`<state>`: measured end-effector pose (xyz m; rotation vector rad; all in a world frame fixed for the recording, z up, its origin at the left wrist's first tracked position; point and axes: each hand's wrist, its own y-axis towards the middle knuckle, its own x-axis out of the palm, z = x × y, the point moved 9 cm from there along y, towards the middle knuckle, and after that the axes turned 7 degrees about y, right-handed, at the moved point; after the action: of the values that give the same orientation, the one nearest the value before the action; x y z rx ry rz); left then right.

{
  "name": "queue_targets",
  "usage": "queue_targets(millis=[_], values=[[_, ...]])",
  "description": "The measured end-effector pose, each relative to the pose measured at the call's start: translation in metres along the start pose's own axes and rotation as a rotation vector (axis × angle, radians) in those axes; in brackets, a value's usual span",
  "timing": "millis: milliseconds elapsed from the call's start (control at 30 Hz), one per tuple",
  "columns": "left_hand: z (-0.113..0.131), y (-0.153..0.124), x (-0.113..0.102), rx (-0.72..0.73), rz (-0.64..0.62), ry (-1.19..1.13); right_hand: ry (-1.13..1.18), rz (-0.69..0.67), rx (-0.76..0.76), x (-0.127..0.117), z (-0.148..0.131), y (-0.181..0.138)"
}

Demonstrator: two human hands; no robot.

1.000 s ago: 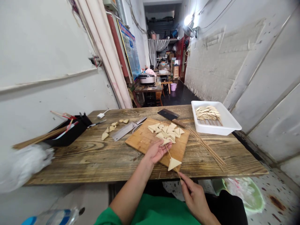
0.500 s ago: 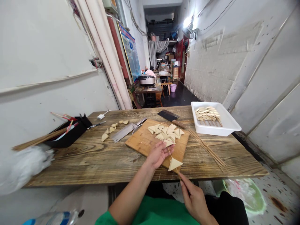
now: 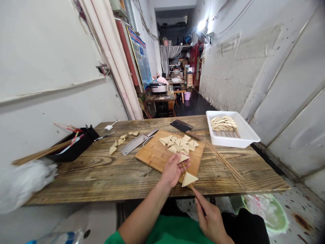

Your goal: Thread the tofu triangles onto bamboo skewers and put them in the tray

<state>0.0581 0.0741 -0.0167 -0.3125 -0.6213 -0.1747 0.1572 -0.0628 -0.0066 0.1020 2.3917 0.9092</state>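
Your right hand [image 3: 210,218] pinches a thin skewer [image 3: 194,191] that carries one flat, pale triangle [image 3: 189,179], just ahead of your fingers at the tabletop's [image 3: 101,176] near edge. Your left hand [image 3: 172,171] grips a second triangle [image 3: 183,157] at the skewer's tip, over the cutting board [image 3: 154,154]. Loose skewers [image 3: 223,162] lie to its right, and bare wood opens to its left.

Cutting board [image 3: 154,156] mid-table [image 3: 101,176], tray [image 3: 250,134] to its right, knife [image 3: 135,143] left.
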Motion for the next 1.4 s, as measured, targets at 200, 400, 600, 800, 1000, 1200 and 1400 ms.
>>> queue_targets(millis=[200,400,600,800,1000,1200,1400], values=[[-0.001,-0.003,0.003,0.050,0.021,0.001,0.000,0.019,0.014,-0.002,0.000,-0.003],[-0.007,-0.007,0.005,0.050,0.033,-0.020,-0.039,0.043,-0.002,-0.004,-0.003,-0.002],[-0.015,-0.014,0.009,0.025,0.040,-0.020,-0.070,0.055,-0.015,-0.005,-0.003,-0.002],[-0.030,-0.020,0.016,-0.030,0.029,0.066,-0.082,0.075,-0.009,-0.008,0.000,0.002],[-0.006,0.011,-0.025,0.106,0.127,0.350,-0.064,0.107,0.025,-0.016,0.006,0.003],[0.058,0.046,-0.057,0.467,0.342,1.540,-0.042,0.117,0.077,-0.019,0.012,-0.001],[0.057,0.062,-0.051,0.340,0.357,1.824,-0.046,0.125,0.084,-0.021,0.011,0.000]])
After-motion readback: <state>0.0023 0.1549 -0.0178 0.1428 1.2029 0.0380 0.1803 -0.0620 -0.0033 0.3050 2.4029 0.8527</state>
